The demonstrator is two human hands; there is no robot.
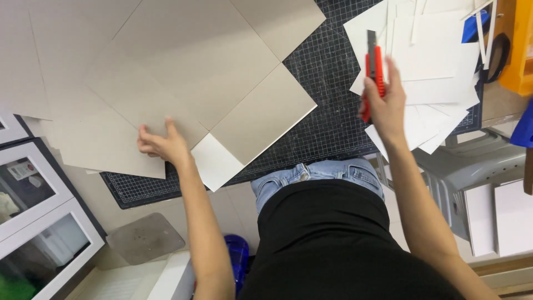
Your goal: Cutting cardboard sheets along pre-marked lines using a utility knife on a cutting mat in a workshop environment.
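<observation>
Dark green cutting mat (327,100) with a pale grid is covering the worktable, and most of it is lying under sheets of board. Large grey cardboard sheets (183,61) are overlapping one another across the left and middle of the mat, with one white square piece (216,164) peeking out from under their lower corner. The left hand (161,143) is resting flat on the lowest grey sheet, fingers spread and pressing down on it near its edge. The right hand (386,105) is wrapping its fingers closed around a red utility knife (373,72), the dark blade end pointing away from the person, held above a loose stack of white card pieces (433,66) at the right edge of the mat. Narrow white offcut strips (482,28) are lying on top of that stack beside an orange container (519,50). A grey plastic stool (472,166) is standing to the right below the table, with white boards (499,216) leaning near it. White-framed glass panels (39,222) are sitting at lower left, and a blue bottle (237,255) is standing near the person's legs.
</observation>
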